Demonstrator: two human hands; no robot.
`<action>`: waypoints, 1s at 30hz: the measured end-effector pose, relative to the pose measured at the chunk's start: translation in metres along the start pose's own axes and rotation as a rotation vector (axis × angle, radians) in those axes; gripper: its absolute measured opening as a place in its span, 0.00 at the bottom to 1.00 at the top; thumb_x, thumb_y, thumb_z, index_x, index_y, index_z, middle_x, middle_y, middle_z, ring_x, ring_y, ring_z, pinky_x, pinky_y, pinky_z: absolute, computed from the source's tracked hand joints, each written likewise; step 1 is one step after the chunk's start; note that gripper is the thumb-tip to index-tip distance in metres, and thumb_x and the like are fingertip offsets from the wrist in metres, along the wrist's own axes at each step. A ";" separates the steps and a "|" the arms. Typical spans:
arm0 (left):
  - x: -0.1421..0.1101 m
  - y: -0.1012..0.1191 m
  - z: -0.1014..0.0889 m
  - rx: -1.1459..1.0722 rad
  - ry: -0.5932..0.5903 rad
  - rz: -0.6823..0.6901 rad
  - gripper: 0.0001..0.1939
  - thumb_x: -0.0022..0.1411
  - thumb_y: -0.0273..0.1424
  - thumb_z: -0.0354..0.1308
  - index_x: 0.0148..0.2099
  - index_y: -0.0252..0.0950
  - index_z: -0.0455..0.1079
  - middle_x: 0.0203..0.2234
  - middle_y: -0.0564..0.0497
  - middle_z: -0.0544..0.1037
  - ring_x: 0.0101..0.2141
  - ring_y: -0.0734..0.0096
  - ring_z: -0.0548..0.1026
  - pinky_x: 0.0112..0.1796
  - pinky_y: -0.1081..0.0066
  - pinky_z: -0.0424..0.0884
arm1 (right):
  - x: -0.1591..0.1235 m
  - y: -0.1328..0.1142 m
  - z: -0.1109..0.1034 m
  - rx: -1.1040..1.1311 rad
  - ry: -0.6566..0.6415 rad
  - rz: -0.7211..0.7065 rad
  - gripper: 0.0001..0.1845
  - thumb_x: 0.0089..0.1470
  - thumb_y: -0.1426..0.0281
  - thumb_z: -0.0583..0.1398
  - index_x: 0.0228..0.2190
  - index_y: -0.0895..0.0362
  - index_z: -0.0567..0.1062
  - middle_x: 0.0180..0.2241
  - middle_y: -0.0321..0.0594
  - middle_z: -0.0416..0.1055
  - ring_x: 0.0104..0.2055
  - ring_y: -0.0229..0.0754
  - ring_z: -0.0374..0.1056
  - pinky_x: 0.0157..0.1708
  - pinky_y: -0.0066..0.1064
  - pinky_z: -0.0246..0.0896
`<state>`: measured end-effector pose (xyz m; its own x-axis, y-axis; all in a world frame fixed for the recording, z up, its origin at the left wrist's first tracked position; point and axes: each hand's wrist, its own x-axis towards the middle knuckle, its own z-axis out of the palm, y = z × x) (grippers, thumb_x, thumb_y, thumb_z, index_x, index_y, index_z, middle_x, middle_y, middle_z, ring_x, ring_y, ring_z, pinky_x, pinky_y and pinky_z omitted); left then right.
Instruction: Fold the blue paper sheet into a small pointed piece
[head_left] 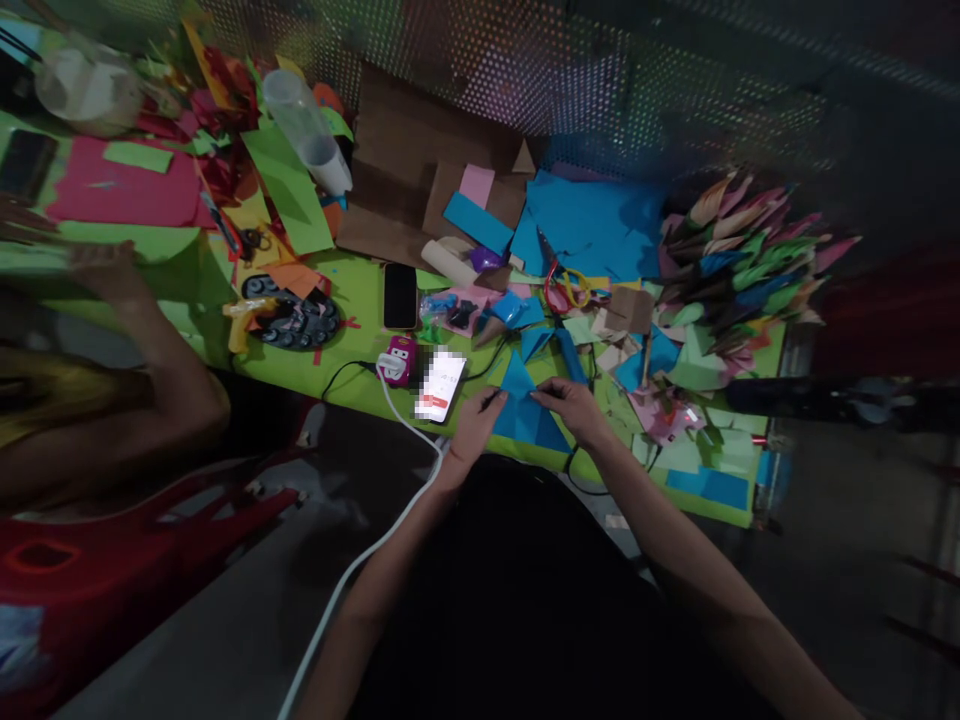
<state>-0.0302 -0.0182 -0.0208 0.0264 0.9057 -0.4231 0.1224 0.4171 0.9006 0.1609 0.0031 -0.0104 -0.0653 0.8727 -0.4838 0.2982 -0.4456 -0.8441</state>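
A folded piece of blue paper (519,408) with a pointed top is held between both hands at the front edge of the green-covered table. My left hand (478,415) pinches its left side, and my right hand (568,405) pinches its right side. A lit phone (441,386) lies just left of my left hand, beside a pink power adapter (398,361) with a white plug and cable. Close above my right hand is a blue-handled tool (570,355), partly among paper scraps. Scissors (566,288) with red and yellow handles lie farther back.
Rolled paper cones (750,240) are heaped at the right. Blue sheets (592,220) and brown cardboard (390,150) lie at the back. A dark phone (400,296) and a yellow glue gun (247,318) are left of centre. Another person's arm (142,300) rests at the left.
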 end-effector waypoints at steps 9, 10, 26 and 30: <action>-0.001 -0.001 0.000 -0.221 0.040 -0.191 0.19 0.62 0.46 0.59 0.44 0.37 0.79 0.41 0.46 0.83 0.44 0.60 0.79 0.47 0.64 0.74 | 0.001 -0.001 0.000 0.090 0.033 0.007 0.21 0.41 0.49 0.68 0.28 0.54 0.79 0.28 0.36 0.75 0.34 0.43 0.67 0.38 0.36 0.62; 0.000 -0.001 0.000 -0.246 0.040 -0.219 0.19 0.62 0.45 0.59 0.45 0.37 0.79 0.43 0.46 0.83 0.45 0.60 0.79 0.48 0.63 0.74 | 0.001 -0.001 0.000 0.103 0.038 0.007 0.21 0.41 0.49 0.68 0.28 0.54 0.79 0.28 0.36 0.74 0.34 0.43 0.67 0.38 0.35 0.61; 0.006 0.004 -0.002 -0.100 -0.119 -0.016 0.12 0.55 0.28 0.60 0.42 0.39 0.79 0.38 0.49 0.84 0.43 0.58 0.80 0.48 0.60 0.74 | 0.001 -0.009 -0.002 0.073 0.062 -0.067 0.19 0.44 0.51 0.67 0.34 0.51 0.80 0.36 0.39 0.77 0.40 0.46 0.70 0.43 0.38 0.64; 0.007 0.003 0.001 -0.107 0.086 -0.033 0.12 0.56 0.26 0.57 0.42 0.37 0.77 0.39 0.48 0.83 0.41 0.60 0.79 0.46 0.61 0.74 | -0.007 -0.015 -0.009 0.044 0.245 -0.149 0.22 0.45 0.53 0.67 0.40 0.51 0.78 0.42 0.42 0.76 0.42 0.46 0.70 0.44 0.39 0.63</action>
<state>-0.0285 -0.0105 -0.0214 -0.0617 0.8926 -0.4467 0.0153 0.4483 0.8937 0.1654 0.0057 0.0072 0.1282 0.9491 -0.2878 0.2603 -0.3122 -0.9136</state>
